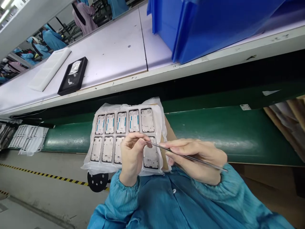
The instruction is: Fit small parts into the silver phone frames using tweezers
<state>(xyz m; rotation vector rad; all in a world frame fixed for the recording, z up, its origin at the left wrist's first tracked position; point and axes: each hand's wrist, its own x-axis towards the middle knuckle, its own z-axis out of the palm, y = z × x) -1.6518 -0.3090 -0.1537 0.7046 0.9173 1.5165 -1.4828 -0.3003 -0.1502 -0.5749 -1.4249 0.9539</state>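
My right hand (195,157) grips a pair of metal tweezers (190,157), whose tips reach left to the fingers of my left hand (133,154). Thumb and fingertips of my left hand are pinched together at those tips; whatever lies between them is too small to make out. Both hands hover over a white plastic tray (89,159) holding two rows of phone frames (121,122). Several frames in the far row carry blue strips; the far right frame (147,120) and the visible near-row ones show none. My left hand hides part of the near row.
A green bench (202,127) runs under the tray, with cardboard (169,130) beneath it. On the raised white shelf (111,47) are a black tray (73,76) with small parts, a white pad (50,68) and a blue bin (214,28). More frame trays (30,136) lie left.
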